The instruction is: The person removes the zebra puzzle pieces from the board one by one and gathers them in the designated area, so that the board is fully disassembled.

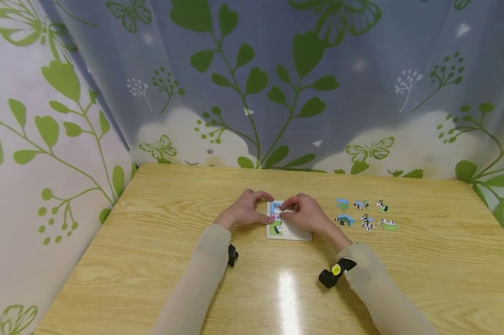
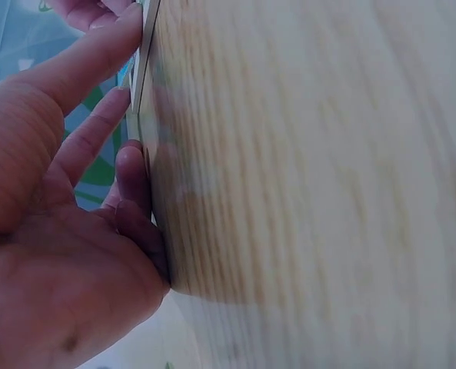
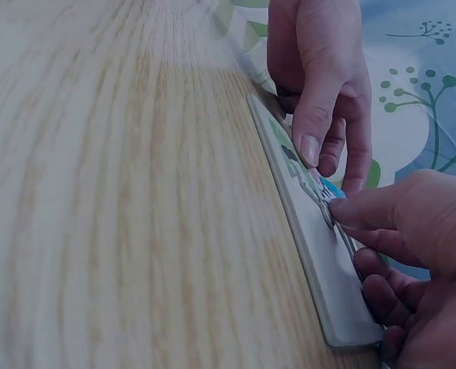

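Observation:
A white jigsaw board (image 1: 295,232) lies flat on the table, with picture pieces of a zebra and grass (image 1: 276,228) along its left side. My left hand (image 1: 246,208) holds the board's left side, its index finger at the far corner and its thumb on the pieces. My right hand (image 1: 308,214) pinches a puzzle piece (image 3: 320,203) between thumb and forefinger, low over the board and beside the placed pieces. The fingers partly hide that piece; whether it is seated cannot be told. Both hands show in the right wrist view.
To the right of the board, several loose puzzle pieces lie in two rows, among them a black-and-white striped one (image 1: 366,222) and a green-edged one (image 1: 388,224). A patterned curtain (image 1: 252,93) hangs behind the wooden table (image 1: 172,204).

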The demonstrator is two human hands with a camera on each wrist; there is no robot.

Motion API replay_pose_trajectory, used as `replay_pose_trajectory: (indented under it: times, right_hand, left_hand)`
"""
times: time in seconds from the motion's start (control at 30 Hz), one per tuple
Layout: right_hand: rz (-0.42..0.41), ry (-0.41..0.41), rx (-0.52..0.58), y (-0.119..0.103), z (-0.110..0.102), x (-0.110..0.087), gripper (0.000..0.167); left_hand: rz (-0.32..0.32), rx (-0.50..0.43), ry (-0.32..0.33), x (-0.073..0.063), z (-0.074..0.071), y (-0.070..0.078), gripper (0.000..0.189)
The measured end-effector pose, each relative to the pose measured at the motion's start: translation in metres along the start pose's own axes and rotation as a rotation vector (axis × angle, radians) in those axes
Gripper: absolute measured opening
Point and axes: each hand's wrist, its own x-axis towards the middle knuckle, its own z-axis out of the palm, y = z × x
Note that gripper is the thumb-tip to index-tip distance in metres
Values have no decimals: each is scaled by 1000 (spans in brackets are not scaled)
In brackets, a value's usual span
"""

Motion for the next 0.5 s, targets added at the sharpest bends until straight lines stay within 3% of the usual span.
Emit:
replay_pose_trajectory:
  times: [0.5]
  right_hand:
    - [81, 41, 187, -2, 5, 0, 12]
  left_hand:
    - [-17, 27, 8, 3, 0, 1, 59]
